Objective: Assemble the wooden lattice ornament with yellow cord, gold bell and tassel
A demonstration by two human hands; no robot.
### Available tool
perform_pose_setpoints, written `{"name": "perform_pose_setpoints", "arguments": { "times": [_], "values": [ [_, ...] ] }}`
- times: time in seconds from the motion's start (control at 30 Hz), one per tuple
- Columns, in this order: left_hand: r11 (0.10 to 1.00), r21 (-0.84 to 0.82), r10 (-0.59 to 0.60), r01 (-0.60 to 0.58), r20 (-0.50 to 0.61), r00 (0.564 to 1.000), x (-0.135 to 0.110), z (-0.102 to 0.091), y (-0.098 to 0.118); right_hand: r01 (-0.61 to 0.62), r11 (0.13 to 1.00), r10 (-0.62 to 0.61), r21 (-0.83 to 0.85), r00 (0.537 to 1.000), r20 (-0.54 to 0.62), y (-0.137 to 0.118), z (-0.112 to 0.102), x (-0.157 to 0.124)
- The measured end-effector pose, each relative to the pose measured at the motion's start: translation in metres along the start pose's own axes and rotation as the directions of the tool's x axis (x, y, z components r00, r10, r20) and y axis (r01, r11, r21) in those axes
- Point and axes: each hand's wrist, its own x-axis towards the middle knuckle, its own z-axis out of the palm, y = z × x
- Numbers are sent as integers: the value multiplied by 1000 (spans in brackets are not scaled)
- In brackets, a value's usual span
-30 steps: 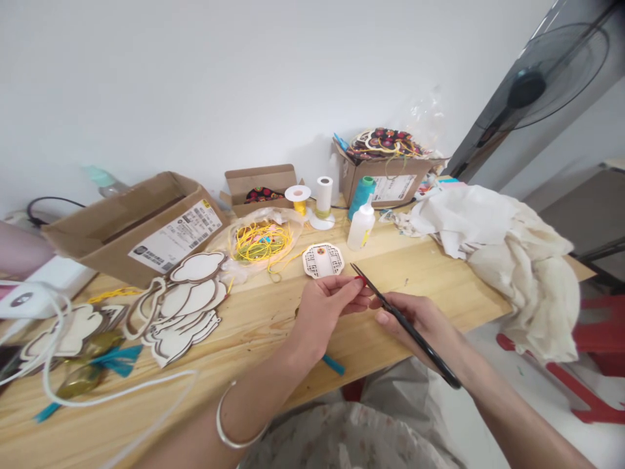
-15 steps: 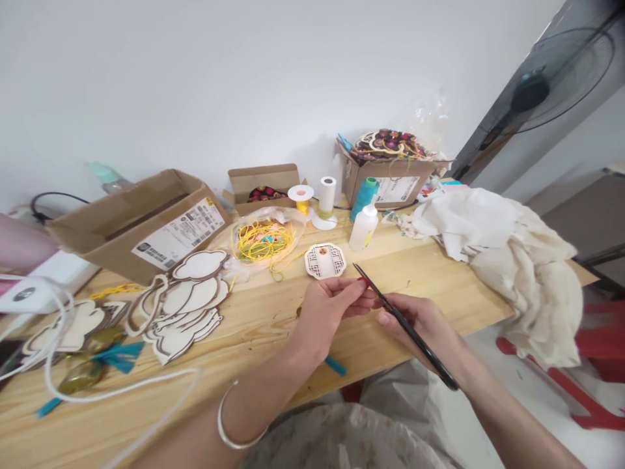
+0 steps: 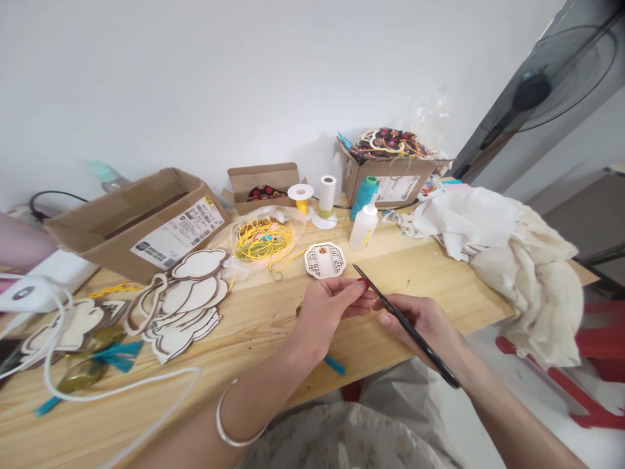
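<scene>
A small red bit [image 3: 362,282] sits pinched between the fingertips [image 3: 354,286] of the left hand [image 3: 325,319], held above the pine table [image 3: 439,286] just in front of a fretted wooden plaque [image 3: 325,260]. The right hand [image 3: 415,319] is closed round long black scissors [image 3: 439,363], their tip almost at that pinch. A slip could nick the left fingers; a loosened pinch could drop the bit, which would be hard to find among the nearby yellow cord [image 3: 263,241].
</scene>
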Motion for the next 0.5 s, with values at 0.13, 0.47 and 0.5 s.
{"name": "perform_pose_setpoints", "arguments": {
  "times": [0.13, 0.47, 0.5],
  "values": [
    [1000, 8, -16, 16, 34, 999, 0, -1, -1, 5, 1000, -5, -4, 1000, 30, -1, -3, -1],
    [996, 55, -68, 64, 71, 995, -1, -3, 0, -11, 999, 4, 45, 989, 150, 2, -14, 0],
    [996, 62, -72, 68, 78, 994, 0, -3, 0, -16, 999, 9, 45, 987, 163, 2, -15, -1]
  ]
}}
